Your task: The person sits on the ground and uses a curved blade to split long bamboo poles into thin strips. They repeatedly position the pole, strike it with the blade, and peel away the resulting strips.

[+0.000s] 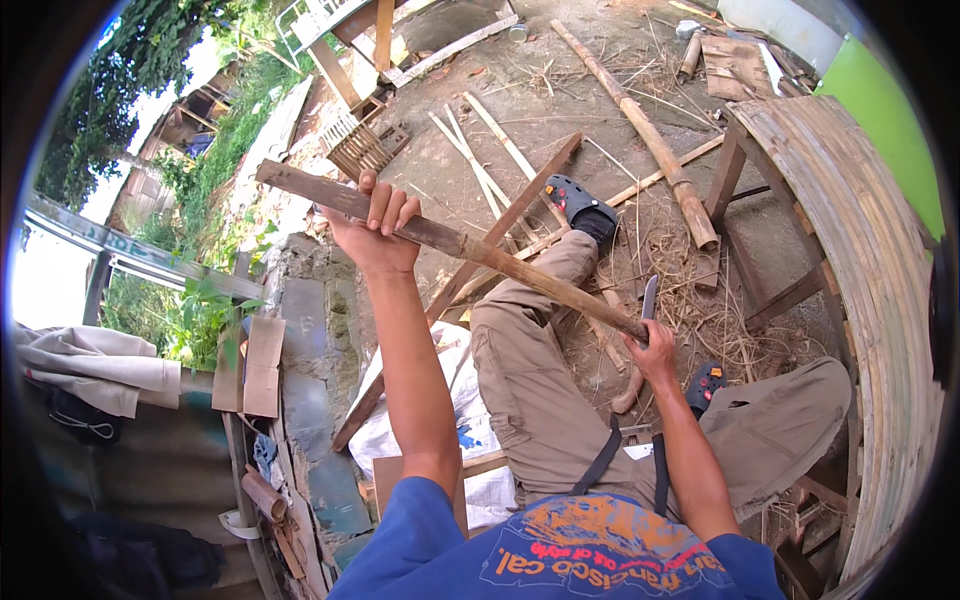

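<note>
A long split bamboo piece [520, 268] slants across my lap, its wide brown end at the upper left and its narrower end at the right. My left hand [378, 225] is closed round it near the wide end. My right hand [655, 350] is closed on a knife [650, 297], whose pale blade points up past my fingers. The bamboo's narrower end meets the fingers of this hand; whether they also grip it I cannot tell. A curved wooden piece [628, 392], perhaps the knife's handle, shows below the hand.
A bamboo-slat bench [860, 250] stands at my right. Ahead lie a thick bamboo pole [640, 130], thin strips [480, 170] and scattered shavings [660, 260]. A dark wooden plank [510, 215] leans under the bamboo. At left runs a concrete block wall [310, 340], beside a white sack [450, 380].
</note>
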{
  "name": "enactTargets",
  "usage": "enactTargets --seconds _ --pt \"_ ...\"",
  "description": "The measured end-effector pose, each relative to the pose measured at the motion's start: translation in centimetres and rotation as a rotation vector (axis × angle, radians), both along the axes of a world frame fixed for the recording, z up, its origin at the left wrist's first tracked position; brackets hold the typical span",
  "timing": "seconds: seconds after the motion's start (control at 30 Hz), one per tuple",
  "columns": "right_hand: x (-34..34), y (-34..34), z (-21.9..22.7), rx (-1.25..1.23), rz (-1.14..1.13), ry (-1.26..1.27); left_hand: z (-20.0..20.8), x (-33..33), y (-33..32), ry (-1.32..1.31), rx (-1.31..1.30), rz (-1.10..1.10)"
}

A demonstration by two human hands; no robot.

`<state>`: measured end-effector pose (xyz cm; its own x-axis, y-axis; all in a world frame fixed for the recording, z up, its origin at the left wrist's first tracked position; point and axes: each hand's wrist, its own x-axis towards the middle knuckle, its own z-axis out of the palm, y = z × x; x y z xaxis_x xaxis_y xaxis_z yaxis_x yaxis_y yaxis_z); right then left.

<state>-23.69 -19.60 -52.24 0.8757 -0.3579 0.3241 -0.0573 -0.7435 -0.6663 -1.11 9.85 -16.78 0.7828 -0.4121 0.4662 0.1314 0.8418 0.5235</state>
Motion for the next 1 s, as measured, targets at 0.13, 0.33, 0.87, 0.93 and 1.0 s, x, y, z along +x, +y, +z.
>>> enactTargets --seconds 0.13,0.33,0.87,0.93,1.0 --pt "-1.2 0.0 -0.4 0.377 0.009 0.205 -2.6 0.6 -3.0 0.250 0.323 0.523" --pt "0.3 1.6 2.2 0.464 -0.218 0.237 -17.6 -0.2 -2.6 0.693 0.613 0.571" --pt "-3.5 -1.3 -7.5 0.324 -0.206 0.980 -33.2 -13.3 -12.8 0.535 1.286 0.085" --pt "-4.1 0.6 -9.1 0.412 -0.264 1.057 -33.7 -13.2 -12.1 0.561 1.281 0.092" --pt "-4.7 2.5 -10.3 0.449 -0.309 1.104 -33.8 -13.6 -11.8 0.589 1.311 0.104"
